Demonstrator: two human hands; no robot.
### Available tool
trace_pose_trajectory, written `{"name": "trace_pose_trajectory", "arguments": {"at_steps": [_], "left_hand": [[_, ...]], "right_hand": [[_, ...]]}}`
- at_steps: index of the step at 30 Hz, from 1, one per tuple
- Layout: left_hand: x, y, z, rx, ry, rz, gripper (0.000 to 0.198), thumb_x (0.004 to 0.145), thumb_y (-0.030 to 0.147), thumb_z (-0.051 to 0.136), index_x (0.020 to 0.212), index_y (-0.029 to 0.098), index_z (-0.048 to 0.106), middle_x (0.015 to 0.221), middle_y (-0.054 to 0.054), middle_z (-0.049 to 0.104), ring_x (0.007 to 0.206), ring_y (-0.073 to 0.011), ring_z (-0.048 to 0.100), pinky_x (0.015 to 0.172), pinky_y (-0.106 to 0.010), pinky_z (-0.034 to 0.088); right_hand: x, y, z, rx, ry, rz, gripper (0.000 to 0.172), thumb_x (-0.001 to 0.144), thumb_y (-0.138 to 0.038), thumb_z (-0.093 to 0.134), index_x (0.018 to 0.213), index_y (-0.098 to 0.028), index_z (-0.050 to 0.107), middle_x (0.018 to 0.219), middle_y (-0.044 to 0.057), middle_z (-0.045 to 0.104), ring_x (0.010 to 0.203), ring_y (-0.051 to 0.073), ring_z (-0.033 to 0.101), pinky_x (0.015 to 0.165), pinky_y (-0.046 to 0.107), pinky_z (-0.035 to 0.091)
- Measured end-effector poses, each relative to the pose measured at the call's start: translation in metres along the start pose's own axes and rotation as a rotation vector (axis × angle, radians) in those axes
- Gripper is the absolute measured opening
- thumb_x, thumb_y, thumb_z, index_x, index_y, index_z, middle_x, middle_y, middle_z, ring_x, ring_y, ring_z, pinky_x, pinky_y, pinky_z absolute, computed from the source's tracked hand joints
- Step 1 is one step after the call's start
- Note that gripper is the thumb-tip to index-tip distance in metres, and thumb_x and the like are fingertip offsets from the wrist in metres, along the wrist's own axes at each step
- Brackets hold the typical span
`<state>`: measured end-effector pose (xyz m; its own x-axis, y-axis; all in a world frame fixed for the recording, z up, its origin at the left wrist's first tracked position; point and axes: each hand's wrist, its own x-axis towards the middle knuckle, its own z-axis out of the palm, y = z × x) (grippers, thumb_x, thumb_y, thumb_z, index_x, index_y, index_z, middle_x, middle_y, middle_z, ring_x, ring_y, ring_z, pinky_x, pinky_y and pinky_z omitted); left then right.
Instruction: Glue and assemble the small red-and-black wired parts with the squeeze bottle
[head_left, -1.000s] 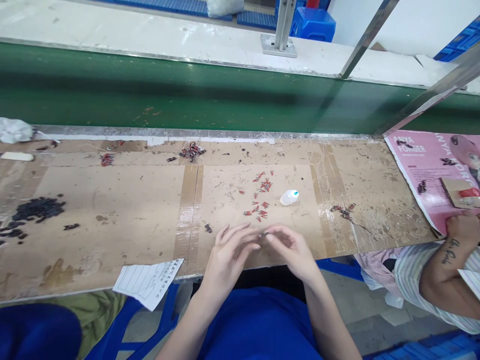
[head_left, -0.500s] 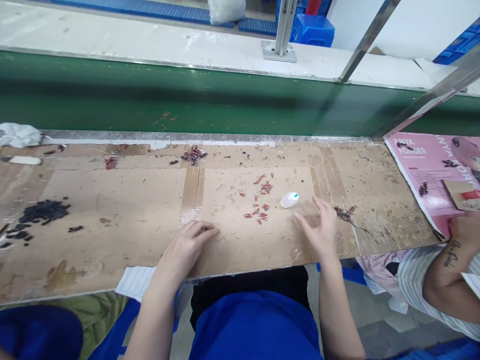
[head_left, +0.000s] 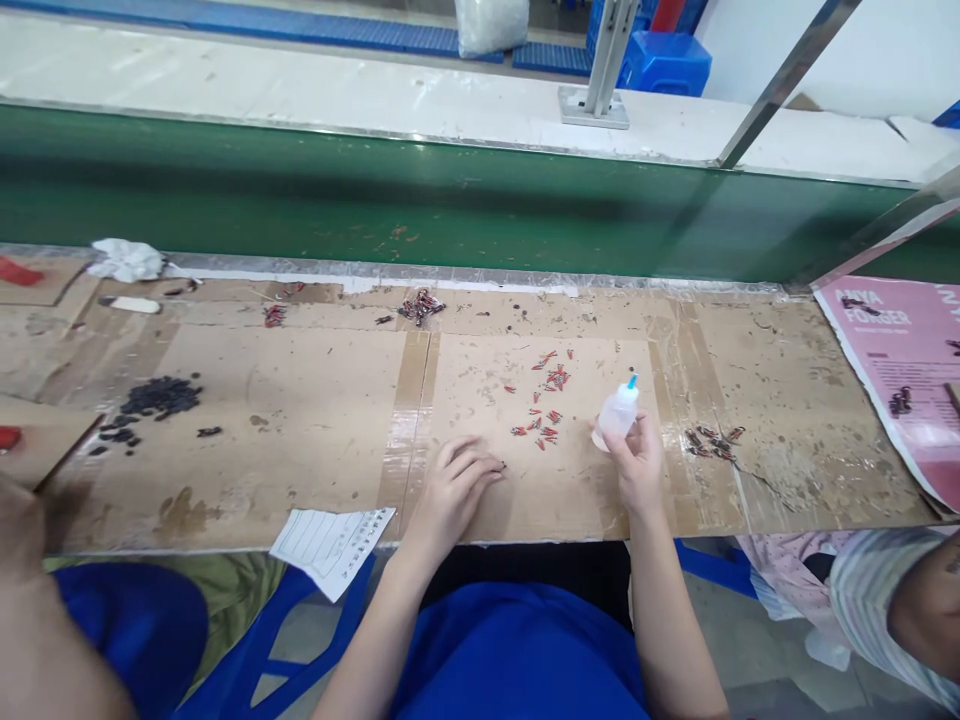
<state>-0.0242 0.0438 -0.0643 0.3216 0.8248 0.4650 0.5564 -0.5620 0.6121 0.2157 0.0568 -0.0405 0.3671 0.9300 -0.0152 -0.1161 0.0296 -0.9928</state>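
My right hand [head_left: 639,468] is wrapped round a small translucent squeeze bottle [head_left: 616,412] with a blue tip, which it holds upright and slightly tilted. On the cardboard-covered bench, my left hand [head_left: 454,488] rests with its fingers curled together. A tiny dark speck shows at its fingertips, too small to name. Between the two hands, a little farther back, lie several small red parts with metal ends [head_left: 551,418], loosely scattered.
To the left is a pile of black discs [head_left: 161,396]. Dark red parts [head_left: 421,307] are heaped at the back, with more parts [head_left: 712,442] on the right. A paper sheet [head_left: 330,540] overhangs the front edge. People sit on both sides; a green panel [head_left: 450,210] stands behind.
My right hand has taken hold of the bottle and lifted it from the bench. My left hand has moved right, towards the red parts. The view has shifted left.
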Motion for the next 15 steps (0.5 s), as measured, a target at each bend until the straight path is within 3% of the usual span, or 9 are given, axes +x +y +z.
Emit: {"name": "trace_pose_trajectory", "arguments": {"at_steps": [4, 7, 11, 15], "left_hand": [[-0.004, -0.003, 0.0, 0.038, 0.037, 0.006, 0.009, 0.092, 0.021, 0.06, 0.092, 0.024, 0.069, 0.086, -0.002, 0.074, 0.101, -0.0228, 0.063, 0.088, -0.041, 0.056], [-0.005, -0.003, -0.002, 0.019, 0.028, -0.003, 0.008, 0.091, 0.021, 0.062, 0.092, 0.024, 0.068, 0.087, -0.002, 0.074, 0.099, -0.0216, 0.065, 0.086, -0.039, 0.057], [-0.008, -0.003, -0.001, 0.033, 0.046, -0.062, 0.008, 0.089, 0.022, 0.065, 0.095, 0.024, 0.07, 0.088, -0.001, 0.076, 0.096, -0.0208, 0.069, 0.084, -0.037, 0.057], [-0.011, -0.003, 0.0, 0.063, 0.104, -0.086, 0.006, 0.087, 0.027, 0.068, 0.092, 0.024, 0.071, 0.086, -0.001, 0.077, 0.086, -0.0197, 0.073, 0.086, -0.038, 0.056]], "right_hand": [[-0.012, -0.001, 0.009, 0.32, 0.067, 0.135, 0.033, 0.061, -0.043, 0.079, 0.084, -0.023, 0.065, 0.075, 0.0, 0.065, 0.058, 0.013, 0.051, 0.048, 0.025, 0.041], [-0.019, 0.001, 0.019, 0.375, 0.067, 0.228, 0.029, 0.059, -0.038, 0.078, 0.08, -0.023, 0.066, 0.075, 0.002, 0.067, 0.057, 0.012, 0.049, 0.043, 0.022, 0.032], [-0.029, 0.003, 0.031, 0.244, 0.046, 0.263, 0.026, 0.06, -0.039, 0.077, 0.075, -0.02, 0.068, 0.069, 0.002, 0.067, 0.054, 0.012, 0.049, 0.042, 0.022, 0.031], [-0.038, 0.003, 0.039, -0.021, 0.008, 0.175, 0.022, 0.063, -0.037, 0.078, 0.068, -0.019, 0.068, 0.065, 0.002, 0.068, 0.059, 0.016, 0.058, 0.053, 0.026, 0.046]]}}
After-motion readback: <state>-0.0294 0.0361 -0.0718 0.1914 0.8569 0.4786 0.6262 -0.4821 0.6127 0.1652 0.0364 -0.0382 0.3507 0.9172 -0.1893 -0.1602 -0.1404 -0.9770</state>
